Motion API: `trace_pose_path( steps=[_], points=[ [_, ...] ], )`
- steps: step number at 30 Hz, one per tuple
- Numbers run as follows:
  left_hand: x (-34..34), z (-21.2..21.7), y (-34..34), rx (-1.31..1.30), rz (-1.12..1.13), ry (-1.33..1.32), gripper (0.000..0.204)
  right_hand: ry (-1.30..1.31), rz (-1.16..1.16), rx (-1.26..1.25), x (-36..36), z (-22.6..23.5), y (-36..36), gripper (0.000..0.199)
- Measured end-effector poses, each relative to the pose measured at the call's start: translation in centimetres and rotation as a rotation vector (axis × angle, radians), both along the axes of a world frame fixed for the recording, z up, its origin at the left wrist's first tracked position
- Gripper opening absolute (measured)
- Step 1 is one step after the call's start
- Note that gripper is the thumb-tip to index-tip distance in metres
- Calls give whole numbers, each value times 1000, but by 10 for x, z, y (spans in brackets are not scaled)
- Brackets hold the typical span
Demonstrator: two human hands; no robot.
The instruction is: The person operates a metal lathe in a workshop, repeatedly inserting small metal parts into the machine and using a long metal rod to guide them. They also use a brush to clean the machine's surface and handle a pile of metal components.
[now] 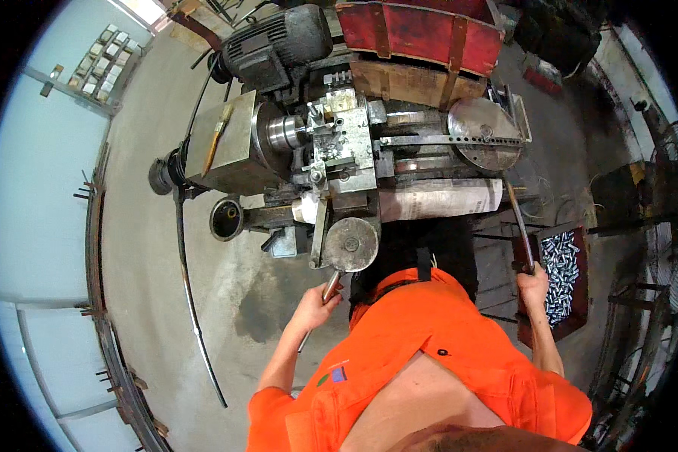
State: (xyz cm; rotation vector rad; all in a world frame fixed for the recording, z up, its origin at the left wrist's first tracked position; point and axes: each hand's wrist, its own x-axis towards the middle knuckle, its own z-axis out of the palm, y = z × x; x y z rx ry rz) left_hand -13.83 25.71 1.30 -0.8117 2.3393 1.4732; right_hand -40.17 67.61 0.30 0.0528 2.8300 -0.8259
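My left hand (316, 307) is closed round a metal handle (331, 286) beside a round steel disc (352, 245) at the front of a lathe. Out to the right, my right hand (533, 286) grips a long lever (520, 222) that slants up toward a larger steel disc (496, 154). A bar with a row of holes (429, 141) runs from that disc to the lathe's carriage (358, 143). Left of the carriage, a shiny round spindle end (282, 132) projects from the headstock (237, 169). Whether it turns cannot be told.
A brush (217, 139) lies on the headstock. Behind stand a dark motor (279, 45) and a red wooden box (429, 34). Small metal cylinders (559, 275) fill a bin near my right hand. A long rod (192, 301) slants over the floor at left; a pale sheet (441, 202) covers the front rail.
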Motion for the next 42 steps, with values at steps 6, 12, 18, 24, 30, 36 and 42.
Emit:
trace_pose_path(
  steps=[6,12,18,24,30,36,42],
  points=[
    [-6,10,0,15,-24,-44,22,49,42,-17,-2,-17,9,25],
    [3,1,-3,28,-12,-84,22,176,121,375,-63,-27,53,34],
    [4,-14,-8,-61,-47,-32,22,318,113,768,-223,-38,90,31],
    [-2,8,-34,342,-165,-60,34,516,-55,826,-273,-46,45,52],
    [26,-77,-169,-602,290,-196,37,740,111,331,-152,-41,-12,78],
    [22,-124,-243,-923,-151,-411,47,569,302,44,-86,-62,-47,53],
    [-19,-202,-171,-801,825,-354,55,413,393,-87,-71,-29,-85,35]
  ],
)
